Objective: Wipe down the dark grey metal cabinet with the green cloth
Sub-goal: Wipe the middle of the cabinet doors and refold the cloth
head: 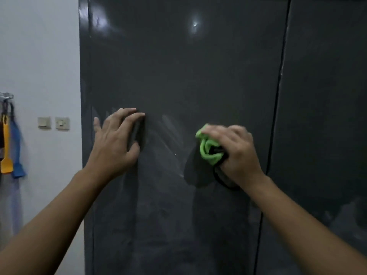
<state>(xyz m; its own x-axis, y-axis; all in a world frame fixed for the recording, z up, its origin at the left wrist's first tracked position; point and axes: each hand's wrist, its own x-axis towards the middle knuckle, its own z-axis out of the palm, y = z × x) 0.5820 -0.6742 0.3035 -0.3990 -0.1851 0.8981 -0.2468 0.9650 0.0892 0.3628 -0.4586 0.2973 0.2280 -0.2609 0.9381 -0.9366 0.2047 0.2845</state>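
The dark grey metal cabinet (pixel 178 66) fills most of the view, its glossy door marked with pale wipe streaks near the middle. My left hand (pixel 116 141) lies flat against the door with straight, spread fingers. To its right, my right hand (pixel 236 153) grips the bunched green cloth (pixel 208 148) and presses it onto the same door. A dark edge of the cloth hangs below the wrist. The right hand looks slightly blurred.
A vertical seam (pixel 276 116) divides this door from a second door on the right. A white wall (pixel 39 56) on the left carries two switch plates (pixel 53 123) and hanging orange and blue tools (pixel 12 143).
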